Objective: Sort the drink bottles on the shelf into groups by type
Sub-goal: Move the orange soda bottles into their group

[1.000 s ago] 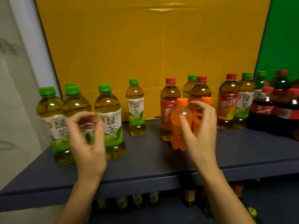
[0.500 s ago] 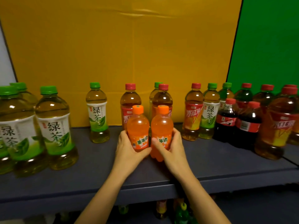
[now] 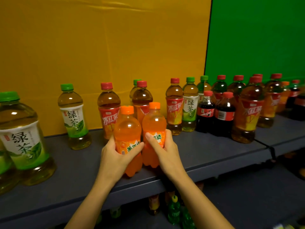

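The orange bottles are the pair in hand: the left orange bottle [image 3: 127,129] and the right orange bottle [image 3: 154,119] are close side by side over the front part of the shelf [image 3: 206,156], both leaning a little. I cannot tell whether their bases rest on it or are just clear of it. The left hand [image 3: 113,152] has its grip wrapped round the label of the left one, thumb across the front, and the right hand [image 3: 166,151] has its grip curled round the label of the right one in the same way. The step looks to be shifting these two as one group. It would go best with each grip kept at mid-body and both bottles brought upright. Drawing them toward the front edge before any sideways travel would also help, since a red tea bottle [image 3: 108,111] and a second red tea bottle [image 3: 142,98] stand just behind them and could be knocked. To the near left a green tea bottle [image 3: 23,138] narrows the way, so a free stretch of shelf seems the safer spot to set them down, bases flat and touching. Further back on the right, cola bottles [image 3: 205,111] stand mixed with red and green teas. At the far right is what may be another orange-capped bottle [image 3: 284,96], partly hidden. Behind the row are a yellow board [image 3: 99,47] and a green board [image 3: 255,38].
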The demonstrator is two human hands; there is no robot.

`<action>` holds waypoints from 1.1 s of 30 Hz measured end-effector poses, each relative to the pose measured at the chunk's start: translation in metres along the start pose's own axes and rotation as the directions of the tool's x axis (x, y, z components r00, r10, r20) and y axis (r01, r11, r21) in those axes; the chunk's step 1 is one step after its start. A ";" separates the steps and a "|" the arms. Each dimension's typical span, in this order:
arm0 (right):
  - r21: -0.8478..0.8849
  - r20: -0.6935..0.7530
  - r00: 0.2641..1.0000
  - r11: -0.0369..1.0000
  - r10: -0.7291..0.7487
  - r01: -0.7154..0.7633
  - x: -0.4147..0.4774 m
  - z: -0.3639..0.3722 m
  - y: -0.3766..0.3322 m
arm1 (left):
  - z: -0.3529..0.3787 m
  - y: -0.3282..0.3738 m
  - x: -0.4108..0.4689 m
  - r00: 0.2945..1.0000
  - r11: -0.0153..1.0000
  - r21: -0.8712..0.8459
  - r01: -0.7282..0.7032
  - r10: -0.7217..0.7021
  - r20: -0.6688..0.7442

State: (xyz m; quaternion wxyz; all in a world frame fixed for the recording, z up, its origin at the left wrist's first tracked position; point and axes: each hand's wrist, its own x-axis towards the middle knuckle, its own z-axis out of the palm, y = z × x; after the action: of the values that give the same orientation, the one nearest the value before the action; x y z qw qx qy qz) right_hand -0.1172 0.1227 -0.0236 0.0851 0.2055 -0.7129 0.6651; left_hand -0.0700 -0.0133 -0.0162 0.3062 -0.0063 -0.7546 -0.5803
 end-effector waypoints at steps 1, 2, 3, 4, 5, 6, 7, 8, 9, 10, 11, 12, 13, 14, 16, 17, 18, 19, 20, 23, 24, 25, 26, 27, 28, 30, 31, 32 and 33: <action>0.028 -0.021 1.000 1.000 -0.012 0.012 -0.003 -0.005 -0.004 | 0.003 0.003 -0.002 1.000 1.000 -0.022 -0.009 0.009 0.024; 0.056 -0.043 0.999 0.998 -0.022 0.024 -0.006 -0.010 -0.009 | 0.006 0.006 -0.002 0.999 0.999 -0.046 -0.016 0.018 0.042; 0.078 -0.064 0.997 0.996 -0.033 0.038 -0.008 -0.016 -0.013 | 0.010 0.009 -0.002 0.998 0.998 -0.064 -0.026 0.030 0.060; 0.093 -0.085 0.995 0.994 -0.045 0.053 -0.010 -0.022 -0.017 | 0.014 0.013 -0.002 0.996 0.996 -0.081 -0.039 0.045 0.076; 0.100 -0.108 0.993 0.993 -0.055 0.066 -0.011 -0.028 -0.021 | 0.019 0.016 -0.001 0.994 0.995 -0.091 -0.049 0.058 0.095; 0.100 -0.138 0.989 0.992 -0.062 0.076 -0.013 -0.035 -0.024 | 0.024 0.020 0.000 0.991 0.992 -0.112 -0.053 0.066 0.115; 0.095 -0.169 0.983 0.992 -0.068 0.085 -0.016 -0.041 -0.025 | 0.030 0.022 0.001 0.988 0.990 -0.132 -0.051 0.069 0.135; 0.087 -0.198 0.978 0.992 -0.070 0.089 -0.018 -0.048 -0.026 | 0.036 0.023 0.002 0.985 0.987 -0.157 -0.045 0.070 0.157; 0.081 -0.227 0.971 0.993 -0.071 0.091 -0.021 -0.055 -0.026 | 0.043 0.023 0.003 0.981 0.983 -0.178 -0.042 0.074 0.178; 0.077 -0.254 0.965 0.992 -0.073 0.096 -0.024 -0.062 -0.025 | 0.050 0.023 0.004 0.978 0.979 -0.199 -0.040 0.079 0.193; 0.073 -0.277 0.958 0.992 -0.076 0.100 -0.026 -0.070 -0.024 | 0.058 0.022 0.003 0.976 0.975 -0.220 -0.035 0.081 0.203; 0.069 -0.301 0.951 0.992 -0.076 0.101 -0.028 -0.078 -0.023 | 0.067 0.021 0.002 0.974 0.970 -0.242 -0.025 0.078 0.211; 0.064 -0.328 0.942 0.993 -0.074 0.100 -0.030 -0.087 -0.022 | 0.075 0.020 0.001 0.972 0.965 -0.263 -0.014 0.075 0.224; 0.057 -0.357 0.931 0.993 -0.072 0.099 -0.032 -0.096 -0.020 | 0.084 0.021 -0.001 0.968 0.960 -0.281 -0.003 0.074 0.241; 0.041 -0.413 0.907 0.993 -0.084 0.110 -0.033 -0.114 -0.017 | 0.104 0.022 -0.004 0.957 0.954 -0.299 0.014 0.074 0.281; 0.034 -0.438 0.894 0.992 -0.092 0.119 -0.033 -0.124 -0.015 | 0.114 0.023 -0.005 0.951 0.952 -0.306 0.023 0.074 0.301; 0.028 -0.463 0.881 0.992 -0.098 0.125 -0.032 -0.134 -0.014 | 0.125 0.025 -0.005 0.944 0.949 -0.314 0.030 0.077 0.321; 0.024 -0.485 0.868 0.991 -0.102 0.130 -0.032 -0.144 -0.013 | 0.136 0.027 -0.005 0.938 0.947 -0.319 0.031 0.083 0.336; 0.023 -0.505 0.857 0.990 -0.107 0.138 -0.031 -0.155 -0.011 | 0.147 0.029 -0.005 0.933 0.946 -0.323 0.031 0.089 0.350; 0.002 -0.555 0.823 0.990 -0.118 0.143 -0.026 -0.189 -0.005 | 0.183 0.034 -0.004 0.914 0.945 -0.326 0.019 0.115 0.388; -0.014 -0.568 0.814 0.990 -0.123 0.140 -0.024 -0.203 -0.002 | 0.195 0.037 -0.004 0.907 0.944 -0.329 0.017 0.124 0.403; -0.025 -0.577 0.807 0.990 -0.125 0.136 -0.022 -0.217 0.000 | 0.208 0.039 -0.003 0.898 0.942 -0.335 0.017 0.133 0.420; -0.033 -0.583 0.802 0.991 -0.126 0.132 -0.020 -0.232 0.003 | 0.222 0.043 -0.003 0.888 0.940 -0.342 0.019 0.141 0.438; -0.038 -0.585 0.801 0.991 -0.127 0.129 -0.018 -0.247 0.005 | 0.237 0.046 -0.003 0.879 0.938 -0.347 0.016 0.153 0.452; -0.044 -0.583 0.802 0.991 -0.131 0.129 -0.016 -0.263 0.007 | 0.252 0.050 -0.003 0.871 0.937 -0.351 0.007 0.167 0.463; -0.070 -0.577 0.803 0.989 -0.147 0.131 -0.012 -0.297 0.010 | 0.284 0.058 -0.005 0.864 0.934 -0.357 -0.012 0.189 0.466; -0.084 -0.578 0.802 0.988 -0.154 0.130 -0.010 -0.315 0.011 | 0.301 0.062 -0.005 0.865 0.934 -0.356 -0.018 0.194 0.463; -0.095 -0.578 0.800 0.987 -0.160 0.128 -0.007 -0.333 0.012 | 0.318 0.066 -0.005 0.867 0.935 -0.354 -0.023 0.195 0.458; -0.105 -0.578 0.799 0.987 -0.163 0.125 -0.005 -0.351 0.014 | 0.336 0.070 -0.006 0.869 0.935 -0.353 -0.029 0.198 0.453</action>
State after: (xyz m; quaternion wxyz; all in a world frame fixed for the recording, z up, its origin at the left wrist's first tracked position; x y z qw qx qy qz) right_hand -0.1718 0.4688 -0.0027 0.3567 0.0419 -0.6543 0.6655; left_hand -0.1929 0.3074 -0.0047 0.1374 -0.2473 -0.6953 -0.6608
